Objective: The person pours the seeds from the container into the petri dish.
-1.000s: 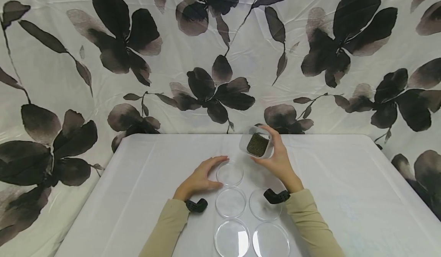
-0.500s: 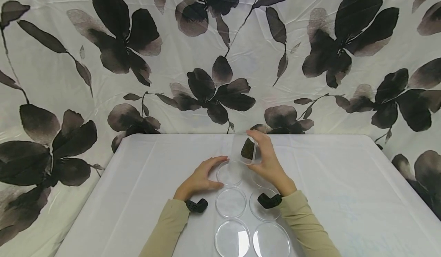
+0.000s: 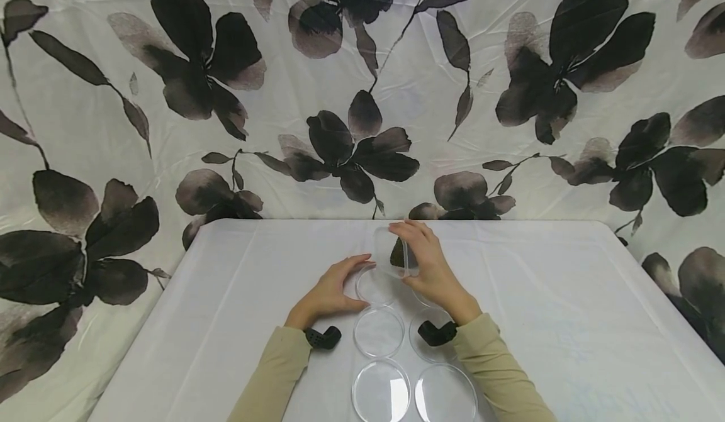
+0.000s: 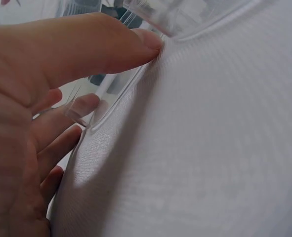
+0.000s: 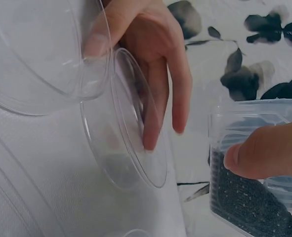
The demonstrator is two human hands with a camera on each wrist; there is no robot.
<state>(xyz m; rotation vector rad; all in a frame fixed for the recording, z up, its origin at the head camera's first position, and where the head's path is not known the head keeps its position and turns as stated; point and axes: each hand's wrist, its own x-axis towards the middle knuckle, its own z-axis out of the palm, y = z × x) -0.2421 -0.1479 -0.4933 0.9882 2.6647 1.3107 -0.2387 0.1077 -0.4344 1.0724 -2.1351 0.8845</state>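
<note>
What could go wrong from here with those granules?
Spill: right grip holds the container tilted, dark granules banked to one side; some might miss the far left dish.
Shift: left grip is around that dish; a twitch could slide it.
Knock: the right wrist camera overlaps the middle right dish in the head view; dipping lower might bump it.

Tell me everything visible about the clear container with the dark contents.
It's a clear, box-like container with rounded corners, plastic by its look. Dark, granular contents lie banked unevenly against its wall. The right hand holds it, thumb against one face. It appears tilted and lifted near the far edge of the table, close to, but not touching, the left row's farthest dish. The grip covers part of it, and which way its mouth points is unclear.
</note>
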